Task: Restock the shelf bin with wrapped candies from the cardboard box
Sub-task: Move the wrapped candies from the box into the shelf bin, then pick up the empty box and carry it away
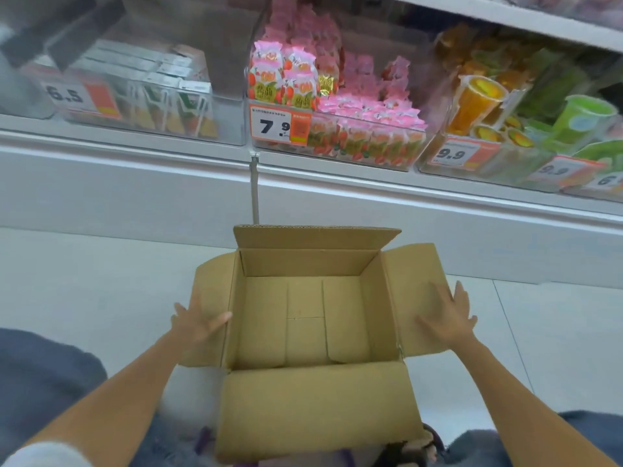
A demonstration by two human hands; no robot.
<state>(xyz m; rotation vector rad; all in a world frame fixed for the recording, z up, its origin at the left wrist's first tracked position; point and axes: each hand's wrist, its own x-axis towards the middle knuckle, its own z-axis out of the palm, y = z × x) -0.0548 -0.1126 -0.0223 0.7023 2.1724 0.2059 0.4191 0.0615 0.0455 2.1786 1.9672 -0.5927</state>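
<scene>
An open cardboard box (305,318) sits on the pale floor in front of me, its four flaps folded outward and its inside showing only bare cardboard. My left hand (199,323) lies with spread fingers on the left flap. My right hand (450,315) lies flat with straight fingers on the right flap. Above, on the white shelf, a clear bin (337,143) with a 7.9 price tag holds several pink and orange wrapped candies (364,106), some stacked upright at its left.
A clear bin with boxed goods and a 6.5 tag (141,106) stands left of the candy bin. At the right, a bin of yellow and green jelly cups (526,123) carries 9.9 tags. The white shelf front (135,183) rises behind the box. My knees flank the box.
</scene>
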